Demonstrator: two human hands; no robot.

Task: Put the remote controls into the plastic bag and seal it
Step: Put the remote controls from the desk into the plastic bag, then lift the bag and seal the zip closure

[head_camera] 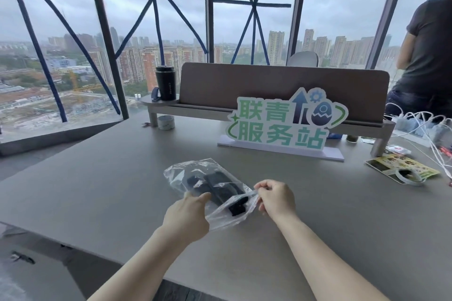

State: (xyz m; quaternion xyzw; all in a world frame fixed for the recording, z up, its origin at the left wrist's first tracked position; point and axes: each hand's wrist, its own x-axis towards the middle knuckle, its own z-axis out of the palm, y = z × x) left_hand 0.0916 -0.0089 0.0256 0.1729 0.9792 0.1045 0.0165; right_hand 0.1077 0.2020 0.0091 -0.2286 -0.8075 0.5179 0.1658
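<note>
Remote controls [215, 187] lie inside plastic bag [195, 178], both hands [188, 212] pinching its mouth.

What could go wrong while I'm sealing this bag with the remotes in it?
The remote controls lie close to the bag's open end, so one could catch in the seal and keep it from closing. The plastic bag looks thin and crumpled; the mouth pinched between your left hand and right hand may close unevenly, leaving a gap.
</note>
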